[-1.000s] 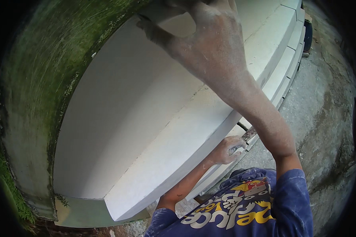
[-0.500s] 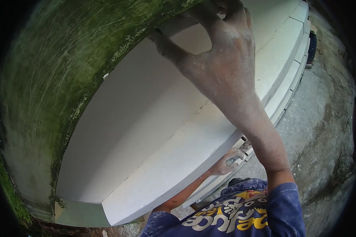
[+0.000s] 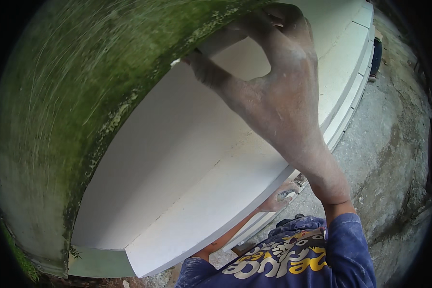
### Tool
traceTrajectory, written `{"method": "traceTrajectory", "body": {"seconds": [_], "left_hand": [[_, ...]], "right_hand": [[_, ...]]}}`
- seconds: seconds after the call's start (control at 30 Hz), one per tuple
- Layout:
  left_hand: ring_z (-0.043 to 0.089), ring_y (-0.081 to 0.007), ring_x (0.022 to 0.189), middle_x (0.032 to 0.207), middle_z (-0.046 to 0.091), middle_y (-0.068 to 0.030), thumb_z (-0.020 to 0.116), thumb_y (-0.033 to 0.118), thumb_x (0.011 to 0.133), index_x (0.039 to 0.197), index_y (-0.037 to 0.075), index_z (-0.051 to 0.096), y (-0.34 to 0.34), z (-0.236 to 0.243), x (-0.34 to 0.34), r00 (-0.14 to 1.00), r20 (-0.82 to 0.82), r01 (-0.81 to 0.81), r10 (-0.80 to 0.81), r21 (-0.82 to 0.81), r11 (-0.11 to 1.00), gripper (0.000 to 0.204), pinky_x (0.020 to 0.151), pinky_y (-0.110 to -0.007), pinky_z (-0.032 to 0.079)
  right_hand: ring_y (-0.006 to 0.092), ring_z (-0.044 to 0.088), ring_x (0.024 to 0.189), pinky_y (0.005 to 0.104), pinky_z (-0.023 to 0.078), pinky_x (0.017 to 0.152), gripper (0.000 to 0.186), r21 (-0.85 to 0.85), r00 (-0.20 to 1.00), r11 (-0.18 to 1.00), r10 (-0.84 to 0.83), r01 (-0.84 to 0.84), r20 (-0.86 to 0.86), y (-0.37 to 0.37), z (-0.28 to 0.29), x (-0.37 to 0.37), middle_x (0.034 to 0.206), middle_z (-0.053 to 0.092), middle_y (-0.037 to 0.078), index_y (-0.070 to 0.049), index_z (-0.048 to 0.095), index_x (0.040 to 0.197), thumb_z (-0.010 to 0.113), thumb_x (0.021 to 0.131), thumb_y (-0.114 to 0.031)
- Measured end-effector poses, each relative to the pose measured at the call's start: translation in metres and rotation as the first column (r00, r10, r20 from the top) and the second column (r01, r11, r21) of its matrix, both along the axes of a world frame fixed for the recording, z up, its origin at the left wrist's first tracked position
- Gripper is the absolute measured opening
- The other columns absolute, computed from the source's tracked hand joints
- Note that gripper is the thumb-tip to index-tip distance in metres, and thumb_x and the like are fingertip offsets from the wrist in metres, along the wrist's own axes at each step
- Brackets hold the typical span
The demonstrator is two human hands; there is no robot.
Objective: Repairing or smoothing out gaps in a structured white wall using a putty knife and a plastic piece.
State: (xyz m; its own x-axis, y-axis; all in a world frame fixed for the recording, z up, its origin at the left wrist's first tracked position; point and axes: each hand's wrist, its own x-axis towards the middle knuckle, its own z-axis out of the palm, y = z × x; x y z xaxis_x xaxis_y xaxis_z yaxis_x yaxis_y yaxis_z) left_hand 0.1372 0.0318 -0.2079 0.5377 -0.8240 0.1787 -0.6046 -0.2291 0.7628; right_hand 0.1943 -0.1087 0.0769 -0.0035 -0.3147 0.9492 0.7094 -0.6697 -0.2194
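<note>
My right hand [image 3: 283,77], dusted white, reaches up over a pale board [image 3: 192,158] to the lower edge of a green, mossy wall [image 3: 91,62]. Its thumb is at that edge and its fingers curl. A grey flat strip [image 3: 221,41] shows between thumb and fingers, but its kind is unclear. Beside the thumb, a small white lump [image 3: 175,63] sits on the wall's edge. My left hand [image 3: 278,197], also powdery, is curled just beyond the board's near edge. Something small and greyish shows at its fingers. The board partly hides that forearm.
More white boards [image 3: 353,96] lie layered along the right side, under the top one. Beyond them is rough grey concrete ground [image 3: 379,158]. A dark object [image 3: 376,57] stands at the far right end of the boards. A small plant [image 3: 75,252] grows at the wall's lower corner.
The wall's edge and its white lump have shifted up and right in view, bringing the lump next to my right thumb. My right hand sits slightly lower and further right. The left stays curled.
</note>
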Motion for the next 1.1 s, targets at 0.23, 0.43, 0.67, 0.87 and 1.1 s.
{"method": "traceTrajectory", "body": {"seconds": [0.23,0.43,0.67,0.87,1.1], "left_hand": [[0.061,-0.0330,0.113,0.117,0.066,-0.0134,0.066,0.009,0.084,0.116,0.006,0.067,-0.005,0.006,-0.002,0.998,-0.070,-0.006,0.004,-0.020,1.000,0.032,0.104,-0.046,0.043],[0.061,-0.0325,0.110,0.109,0.064,-0.0125,0.066,0.010,0.084,0.114,0.008,0.063,0.005,-0.016,-0.005,0.998,0.008,-0.064,0.066,-0.127,0.990,0.030,0.102,-0.047,0.044],[0.063,-0.0314,0.109,0.110,0.067,-0.0132,0.066,0.008,0.085,0.113,0.008,0.065,-0.009,0.004,0.003,1.000,0.002,0.030,-0.030,-0.025,0.999,0.029,0.100,-0.045,0.045],[0.064,-0.0322,0.108,0.109,0.068,-0.0127,0.066,0.010,0.086,0.113,0.008,0.066,0.003,-0.005,0.001,0.999,0.035,-0.037,0.037,0.008,0.999,0.028,0.099,-0.044,0.047],[0.064,-0.0327,0.107,0.110,0.070,-0.0134,0.067,0.011,0.086,0.112,0.008,0.067,-0.001,-0.012,0.008,0.997,0.022,-0.071,0.072,-0.028,0.997,0.026,0.099,-0.043,0.047]], "right_hand": [[0.0304,0.063,0.108,0.0429,0.051,0.097,0.027,0.281,0.865,0.958,0.189,-0.058,-0.466,-0.036,0.038,-0.025,0.104,0.066,0.016,0.000,0.076,0.103,0.084,0.083,-0.017],[0.0352,0.055,0.117,0.0476,0.053,0.088,0.046,-0.174,0.997,0.983,0.042,-0.054,-0.069,0.020,-0.005,-0.019,0.114,0.061,0.016,-0.005,0.075,0.105,0.092,0.072,-0.033],[0.0368,0.054,0.117,0.0470,0.053,0.087,0.049,0.068,0.947,0.997,0.001,0.022,-0.321,-0.038,0.011,0.011,0.115,0.059,0.019,-0.006,0.075,0.106,0.092,0.072,-0.037],[0.0326,0.058,0.117,0.0442,0.050,0.096,0.042,-0.070,0.977,0.997,0.003,-0.019,-0.214,-0.024,0.014,-0.003,0.125,0.059,0.017,-0.004,0.072,0.118,0.084,0.084,-0.026],[0.0345,0.059,0.108,0.0486,0.053,0.089,0.051,-0.192,0.996,0.981,-0.037,0.022,-0.076,-0.006,-0.016,0.005,0.120,0.056,0.023,-0.001,0.071,0.114,0.086,0.082,-0.037]]}}
